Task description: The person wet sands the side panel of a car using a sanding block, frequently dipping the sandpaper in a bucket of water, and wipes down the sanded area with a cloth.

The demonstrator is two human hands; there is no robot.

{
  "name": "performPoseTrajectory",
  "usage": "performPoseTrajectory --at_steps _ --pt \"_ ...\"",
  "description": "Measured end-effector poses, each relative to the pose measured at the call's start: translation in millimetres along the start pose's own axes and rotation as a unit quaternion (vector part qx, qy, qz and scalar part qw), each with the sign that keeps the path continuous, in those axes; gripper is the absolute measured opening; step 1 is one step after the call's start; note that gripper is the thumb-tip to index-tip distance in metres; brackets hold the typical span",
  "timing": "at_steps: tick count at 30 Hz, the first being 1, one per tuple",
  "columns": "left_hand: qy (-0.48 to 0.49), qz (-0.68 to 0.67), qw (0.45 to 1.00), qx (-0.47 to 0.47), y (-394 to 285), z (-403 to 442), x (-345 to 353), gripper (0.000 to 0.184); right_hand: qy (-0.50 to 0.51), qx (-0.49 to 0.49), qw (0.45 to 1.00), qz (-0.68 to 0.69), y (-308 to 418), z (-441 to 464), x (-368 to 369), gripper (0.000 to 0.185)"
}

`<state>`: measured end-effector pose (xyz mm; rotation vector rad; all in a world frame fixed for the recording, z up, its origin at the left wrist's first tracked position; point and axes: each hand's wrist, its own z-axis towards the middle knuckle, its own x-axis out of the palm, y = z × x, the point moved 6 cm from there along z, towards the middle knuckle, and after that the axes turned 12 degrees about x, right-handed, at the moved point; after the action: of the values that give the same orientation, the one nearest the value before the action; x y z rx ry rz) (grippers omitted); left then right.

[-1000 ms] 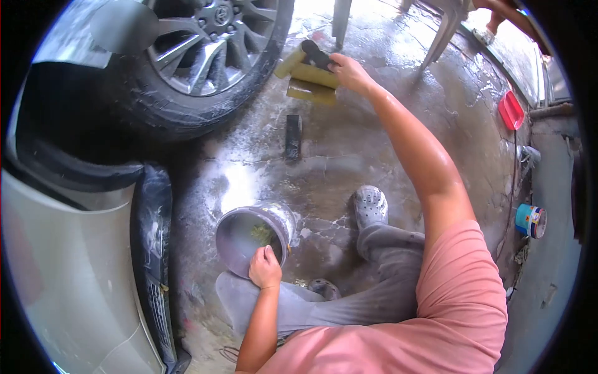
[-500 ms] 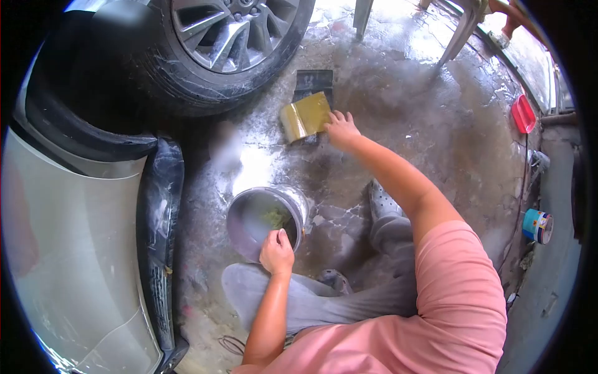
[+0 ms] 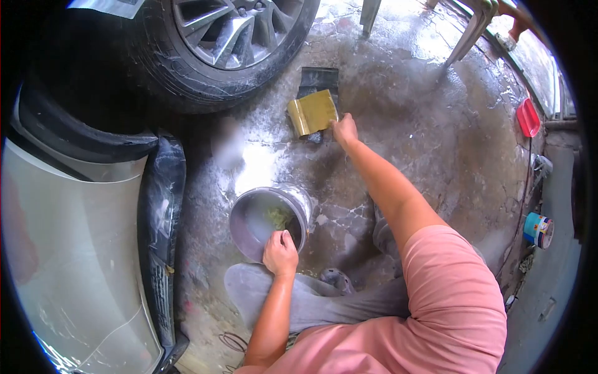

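A yellow-brown sheet of sandpaper (image 3: 314,112) lies with one end curled over, on top of a dark sheet (image 3: 319,78) on the wet floor. My right hand (image 3: 345,131), arm stretched forward, pinches the sandpaper's near right corner. Close to my knees stands a grey bucket (image 3: 248,194) with cloudy liquid and a clump of green material (image 3: 278,217) inside. My left hand (image 3: 280,252) is closed in a fist at the bucket's near rim. Whether its fingers grip the rim or something small is hidden.
A car wheel (image 3: 233,37) rises ahead, with a loose-edged dark bumper part (image 3: 163,212) and pale body panel (image 3: 75,249) at left. Chair legs (image 3: 470,34) stand at the far right. A red tray (image 3: 528,118) and a blue-labelled can (image 3: 537,229) lie along the right wall.
My right hand's fingers, spread at the sandpaper's corner before, have closed on it. The left hand stays by the bucket, and the view has shifted slightly.
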<state>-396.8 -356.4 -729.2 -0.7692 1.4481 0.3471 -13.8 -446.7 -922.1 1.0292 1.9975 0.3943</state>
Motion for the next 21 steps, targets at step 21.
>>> performPoseTrajectory --at_steps 21 --pt "0.002 -0.016 1.000 0.005 5 -3 3 0.023 -0.070 -0.264 0.946 0.173 156 -65 -63 0.029"
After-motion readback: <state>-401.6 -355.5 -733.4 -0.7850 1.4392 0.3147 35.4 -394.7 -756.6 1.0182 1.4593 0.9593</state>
